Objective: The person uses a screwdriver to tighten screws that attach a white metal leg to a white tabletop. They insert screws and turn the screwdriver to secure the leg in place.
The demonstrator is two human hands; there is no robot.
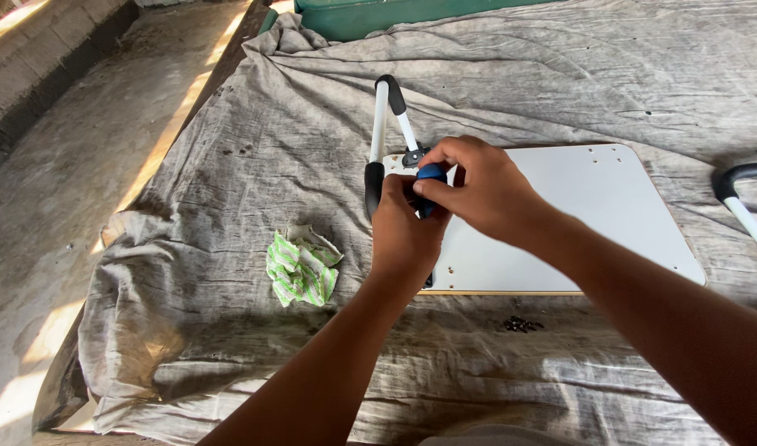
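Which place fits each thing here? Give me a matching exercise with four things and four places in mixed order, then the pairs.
Things:
1. white board
2. green striped wrapper
3. small dark screws
4. blue handle

Places:
A. crumpled on the cloth, left of the hands
B. between both hands
C. flat on the grey cloth
D. heaped just in front of the board's near edge

Pairs: 1-C, 2-A, 3-D, 4-B

A stained, rumpled grey cloth (560, 74) covers the worktop. To the left lies a bare concrete floor (81, 165), crossed by bands of warm sunlight, with a low block wall (40, 41) along its far edge. A green panel (378, 15), perhaps furniture, stands behind the worktop.
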